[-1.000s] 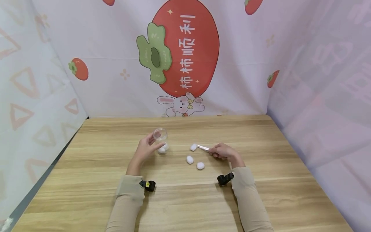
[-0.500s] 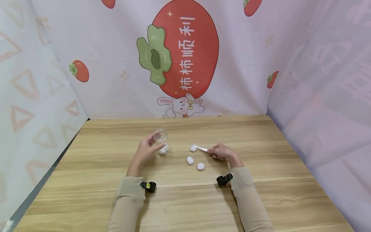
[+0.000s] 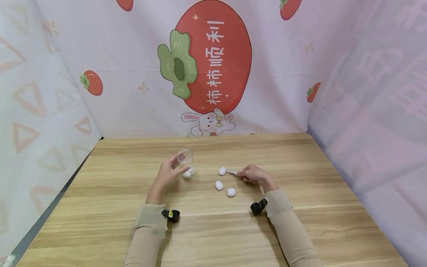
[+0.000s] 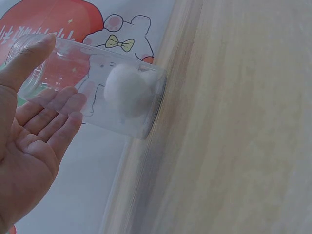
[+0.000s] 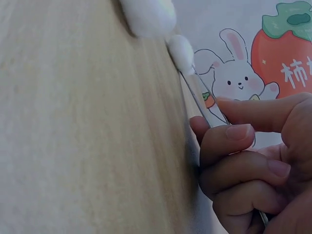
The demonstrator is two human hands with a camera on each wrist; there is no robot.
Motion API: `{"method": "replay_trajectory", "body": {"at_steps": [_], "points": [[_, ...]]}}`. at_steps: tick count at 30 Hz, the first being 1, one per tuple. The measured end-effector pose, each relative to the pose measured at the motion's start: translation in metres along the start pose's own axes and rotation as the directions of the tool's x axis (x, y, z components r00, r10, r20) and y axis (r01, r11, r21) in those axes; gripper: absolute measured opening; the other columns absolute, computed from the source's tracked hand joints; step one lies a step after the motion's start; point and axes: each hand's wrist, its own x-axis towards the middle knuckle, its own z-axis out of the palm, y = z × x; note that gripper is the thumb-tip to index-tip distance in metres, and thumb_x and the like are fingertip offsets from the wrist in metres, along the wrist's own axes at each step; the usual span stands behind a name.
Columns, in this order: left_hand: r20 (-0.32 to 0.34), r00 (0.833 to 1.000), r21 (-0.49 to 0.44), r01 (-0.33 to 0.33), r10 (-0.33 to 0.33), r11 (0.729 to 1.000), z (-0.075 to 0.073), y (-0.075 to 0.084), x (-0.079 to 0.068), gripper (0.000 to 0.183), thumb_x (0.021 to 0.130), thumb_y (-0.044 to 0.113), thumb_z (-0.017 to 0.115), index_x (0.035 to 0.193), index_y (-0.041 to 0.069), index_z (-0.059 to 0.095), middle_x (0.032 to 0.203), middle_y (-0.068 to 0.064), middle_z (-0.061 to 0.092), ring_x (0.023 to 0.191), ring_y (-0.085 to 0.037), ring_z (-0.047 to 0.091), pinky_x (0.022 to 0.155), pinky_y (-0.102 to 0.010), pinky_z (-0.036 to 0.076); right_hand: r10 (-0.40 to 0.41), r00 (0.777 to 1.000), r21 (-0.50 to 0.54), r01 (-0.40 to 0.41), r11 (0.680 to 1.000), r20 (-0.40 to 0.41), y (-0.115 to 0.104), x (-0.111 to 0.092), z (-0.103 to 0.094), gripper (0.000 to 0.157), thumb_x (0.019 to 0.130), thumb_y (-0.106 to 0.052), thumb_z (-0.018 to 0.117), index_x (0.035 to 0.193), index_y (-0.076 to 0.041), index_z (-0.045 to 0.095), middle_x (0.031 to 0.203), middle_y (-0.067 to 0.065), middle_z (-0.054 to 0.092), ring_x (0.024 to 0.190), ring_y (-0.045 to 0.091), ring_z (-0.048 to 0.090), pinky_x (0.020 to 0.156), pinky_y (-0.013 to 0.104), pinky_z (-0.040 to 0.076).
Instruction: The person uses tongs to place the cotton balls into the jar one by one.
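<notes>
My left hand [image 3: 166, 174] holds a clear plastic jar [image 3: 186, 164] upright on the table, thumb on one side and fingers on the other. Several white cotton balls [image 4: 127, 92] lie at the jar's bottom. Between the thumb and fingers of my right hand [image 3: 254, 174] is a pair of metal tweezers [image 5: 202, 100]. Their two tips stand at either side of the near end of a cotton ball [image 5: 181, 53] on the table; how firmly they grip it cannot be seen. Two more cotton balls, a middle one [image 3: 218, 185] and a nearer one [image 3: 231, 192], lie closer to me.
The wooden table [image 3: 213, 237] reaches back to a printed cloth [image 3: 133, 111] with a large red persimmon and a rabbit. More cloth hangs at the left and right sides. Each wrist carries a small black camera, the left camera [image 3: 173, 216] and the right camera [image 3: 257, 207].
The tweezers have moved slightly left, bringing their tips onto the farthest cotton ball. My left hand and the jar stay in place. The head view has tilted up a little.
</notes>
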Motion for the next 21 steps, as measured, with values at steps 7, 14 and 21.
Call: {"method": "replay_trajectory", "body": {"at_steps": [7, 14, 21], "points": [[-0.004, 1.000, 0.004, -0.003, 0.003, 1.000, 0.000, 0.001, -0.002, 0.071, 0.089, 0.016, 0.070, 0.147, -0.002, 0.034, 0.150, -0.026, 0.040, 0.142, -0.037, 0.039, 0.122, -0.042, 0.034, 0.000, 0.999, -0.018, 0.000, 1.000, -0.036, -0.001, 0.003, 0.003, 0.027, 0.096, -0.021, 0.056, 0.073, -0.009, 0.061, 0.055, -0.007, 0.046, 0.044, 0.004, 0.031, 0.042, 0.016, 0.024], [-0.021, 1.000, -0.001, -0.021, 0.021, 1.000, 0.001, -0.037, 0.018, 0.076, 0.085, 0.027, 0.074, 0.148, 0.005, 0.036, 0.151, -0.021, 0.042, 0.142, -0.033, 0.041, 0.121, -0.040, 0.035, -0.004, 0.999, -0.015, 0.003, 1.000, -0.039, -0.002, 0.002, 0.004, 0.027, 0.097, -0.019, 0.055, 0.074, -0.008, 0.062, 0.054, -0.006, 0.043, 0.045, 0.005, 0.030, 0.043, 0.016, 0.023], [-0.017, 0.999, -0.012, -0.031, 0.031, 0.999, 0.001, -0.036, 0.017, 0.076, 0.085, 0.027, 0.074, 0.147, 0.005, 0.037, 0.151, -0.020, 0.042, 0.142, -0.033, 0.040, 0.121, -0.040, 0.035, -0.019, 0.999, 0.006, 0.019, 1.000, -0.026, -0.003, -0.001, 0.003, 0.025, 0.098, -0.019, 0.053, 0.082, -0.004, 0.063, 0.056, -0.006, 0.044, 0.047, 0.005, 0.031, 0.044, 0.015, 0.023]]}}
